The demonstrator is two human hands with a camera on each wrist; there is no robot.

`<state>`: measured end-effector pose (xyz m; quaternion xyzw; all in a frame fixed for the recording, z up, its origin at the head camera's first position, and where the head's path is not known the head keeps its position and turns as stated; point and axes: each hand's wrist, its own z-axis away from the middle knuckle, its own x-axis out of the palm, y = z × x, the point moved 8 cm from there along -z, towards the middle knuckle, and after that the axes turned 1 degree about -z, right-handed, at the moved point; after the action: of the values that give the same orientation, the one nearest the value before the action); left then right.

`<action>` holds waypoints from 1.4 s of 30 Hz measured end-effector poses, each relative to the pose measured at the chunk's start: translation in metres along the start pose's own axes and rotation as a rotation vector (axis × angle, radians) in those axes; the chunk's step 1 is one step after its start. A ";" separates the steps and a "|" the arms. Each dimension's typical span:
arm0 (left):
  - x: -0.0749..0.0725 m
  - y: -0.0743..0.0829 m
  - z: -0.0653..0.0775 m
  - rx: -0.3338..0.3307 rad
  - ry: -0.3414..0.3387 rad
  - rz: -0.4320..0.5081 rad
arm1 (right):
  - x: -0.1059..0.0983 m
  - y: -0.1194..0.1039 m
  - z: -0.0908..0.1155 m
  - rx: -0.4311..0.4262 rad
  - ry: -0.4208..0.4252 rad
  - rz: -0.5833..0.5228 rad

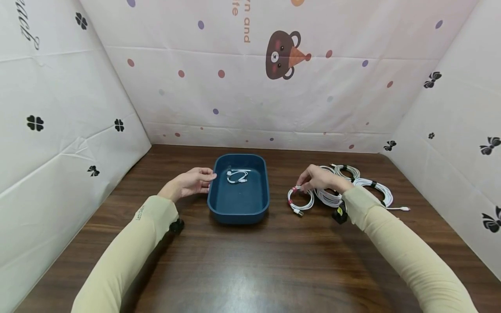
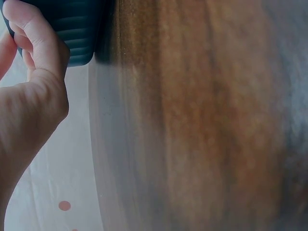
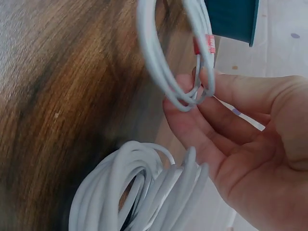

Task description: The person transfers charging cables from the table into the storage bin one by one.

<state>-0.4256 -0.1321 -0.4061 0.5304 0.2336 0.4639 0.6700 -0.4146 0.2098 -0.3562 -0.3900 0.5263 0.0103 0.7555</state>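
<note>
A dark blue bin sits on the table, a short white cable lying inside. At its left side, my left hand grips the wall between thumb and fingers; the left wrist view shows these fingers by the bin's ribbed side. To the right of the bin, my right hand pinches a coiled white cable with red ties. In the right wrist view, this coil hangs from thumb and fingertips, raised off the table. Beneath that hand lies a thicker white coil.
Further right on the table lie more white coils with black ties, one at the back and one with its connector end stretched out rightwards. Patterned white sheeting walls off the back and both sides of the wooden table.
</note>
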 end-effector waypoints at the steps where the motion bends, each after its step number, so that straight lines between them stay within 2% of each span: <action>1: 0.000 0.000 0.000 -0.001 0.000 -0.001 | -0.001 0.001 0.000 0.003 0.001 -0.011; 10: -0.002 0.002 0.000 -0.002 0.016 -0.009 | -0.013 0.006 0.002 0.039 0.036 -0.097; 22: 0.001 0.004 0.003 0.003 -0.006 -0.002 | -0.022 0.007 0.005 0.089 0.047 -0.192; 32: 0.001 0.002 0.000 0.001 -0.001 -0.015 | -0.024 0.015 0.008 0.158 0.029 -0.408; 42: 0.001 0.001 0.001 -0.019 -0.010 -0.014 | -0.035 0.014 0.011 0.163 0.062 -0.410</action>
<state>-0.4244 -0.1315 -0.4049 0.5247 0.2296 0.4588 0.6793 -0.4275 0.2397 -0.3349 -0.4266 0.4581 -0.1980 0.7543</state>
